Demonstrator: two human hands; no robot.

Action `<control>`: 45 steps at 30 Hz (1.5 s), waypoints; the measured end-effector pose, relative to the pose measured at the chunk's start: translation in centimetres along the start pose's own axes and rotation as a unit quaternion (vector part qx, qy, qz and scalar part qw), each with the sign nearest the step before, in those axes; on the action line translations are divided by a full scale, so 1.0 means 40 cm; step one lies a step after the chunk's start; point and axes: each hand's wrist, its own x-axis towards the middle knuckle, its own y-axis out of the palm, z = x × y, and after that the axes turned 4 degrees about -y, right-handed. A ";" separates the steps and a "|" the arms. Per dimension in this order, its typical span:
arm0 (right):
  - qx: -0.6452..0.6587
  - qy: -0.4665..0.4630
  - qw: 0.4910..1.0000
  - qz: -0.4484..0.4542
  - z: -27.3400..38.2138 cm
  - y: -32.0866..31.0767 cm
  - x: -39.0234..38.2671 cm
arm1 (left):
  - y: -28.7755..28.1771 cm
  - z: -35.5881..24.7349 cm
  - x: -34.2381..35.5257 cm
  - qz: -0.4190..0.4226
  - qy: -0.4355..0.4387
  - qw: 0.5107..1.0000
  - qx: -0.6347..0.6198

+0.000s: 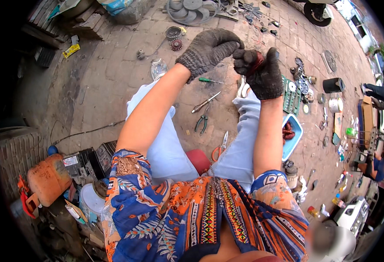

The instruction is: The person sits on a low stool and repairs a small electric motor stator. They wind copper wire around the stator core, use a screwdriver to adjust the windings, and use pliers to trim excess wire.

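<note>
Both hands wear dark knitted gloves and are raised close together in front of my knees. My left hand (pixel 211 49) has its fingers curled and pressed together toward the other hand; what they pinch, if anything, is hidden. In my right hand (pixel 265 76), thumb up, the fingers are folded round a bundle of reddish copper wire (pixel 257 62). On the paving between my legs lie a green-handled screwdriver (pixel 206 80), a pointed metal tool (pixel 206 102), green-handled pliers (pixel 202 123) and orange-handled scissors (pixel 220 150). A small round part with red windings (pixel 176 44) sits beyond my left wrist.
By my right leg, a blue basin (pixel 299 139) holds dark red wire coils (pixel 288 132). Beyond it are a green tool case (pixel 291 97) and a black cylinder (pixel 333 85). A grey fan (pixel 193 5) lies ahead. An orange container (pixel 48 180) stands at left. Another person is far right.
</note>
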 end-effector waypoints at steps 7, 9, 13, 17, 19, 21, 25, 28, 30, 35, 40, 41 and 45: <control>0.128 0.092 0.988 0.001 0.006 0.009 0.007 | -0.007 0.015 0.010 -0.009 0.039 0.999 -0.015; 0.112 0.093 0.989 0.006 -0.011 0.009 -0.012 | 0.010 -0.002 -0.010 -0.034 0.047 0.998 -0.002; 0.051 0.087 0.995 -0.001 -0.008 0.018 -0.007 | 0.002 -0.004 0.001 -0.017 0.023 0.999 -0.027; -0.010 0.056 0.998 0.022 -0.016 0.003 -0.017 | 0.013 -0.003 0.005 -0.021 0.038 0.999 0.030; -0.068 0.041 0.997 -0.017 -0.017 0.042 -0.025 | 0.011 -0.009 -0.001 -0.013 0.045 0.997 0.061; -0.065 0.049 0.997 0.000 -0.017 0.046 -0.027 | 0.016 -0.002 -0.006 0.016 0.016 0.999 -0.038; -0.046 0.038 0.994 0.087 -0.011 0.045 -0.027 | 0.031 -0.016 -0.013 0.028 -0.019 0.980 -0.197; 0.028 0.042 0.990 0.132 -0.008 0.019 -0.028 | 0.038 -0.033 -0.006 -0.086 0.036 0.995 -0.022; 0.038 0.046 0.993 0.102 -0.008 0.032 -0.030 | 0.026 -0.026 0.001 -0.061 0.083 0.995 -0.003; 0.088 0.035 0.995 0.035 -0.019 0.068 -0.023 | 0.012 0.000 0.003 -0.052 0.148 0.984 0.086; 0.141 0.042 0.982 0.116 -0.026 0.025 -0.021 | 0.002 -0.011 -0.005 -0.043 0.117 0.989 0.084; 0.110 0.038 0.987 0.113 -0.024 0.023 -0.025 | 0.001 -0.013 -0.005 -0.038 0.107 0.990 0.082; 0.101 0.031 0.989 0.100 -0.029 0.026 -0.023 | 0.003 0.001 -0.006 -0.060 0.114 0.986 0.104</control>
